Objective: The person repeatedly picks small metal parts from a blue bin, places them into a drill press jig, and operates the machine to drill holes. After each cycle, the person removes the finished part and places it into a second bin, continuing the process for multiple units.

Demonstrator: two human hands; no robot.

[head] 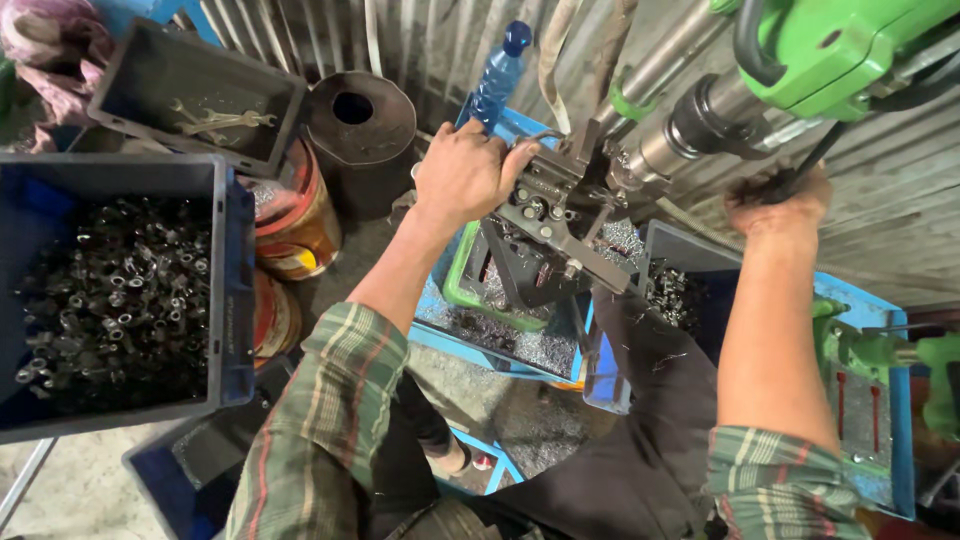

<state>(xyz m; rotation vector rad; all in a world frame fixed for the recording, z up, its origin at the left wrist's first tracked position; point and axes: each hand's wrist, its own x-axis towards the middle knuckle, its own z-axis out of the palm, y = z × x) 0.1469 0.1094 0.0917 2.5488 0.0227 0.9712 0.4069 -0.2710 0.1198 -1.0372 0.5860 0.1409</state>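
- Steel clamp jig (553, 205) sits under the green drill press (830, 50), left hand (465, 172) wrapped round its edge.
- Right hand (778, 200) fisted on the black feed lever (815, 160).
- Blue crate (232, 290) of metal parts off left.

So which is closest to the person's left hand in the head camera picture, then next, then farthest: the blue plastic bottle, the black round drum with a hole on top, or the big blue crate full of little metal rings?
From the left hand on the metal clamp:
1. Blue plastic bottle, just above the hand.
2. Black round drum, to its left.
3. Big blue crate of metal rings, far left.
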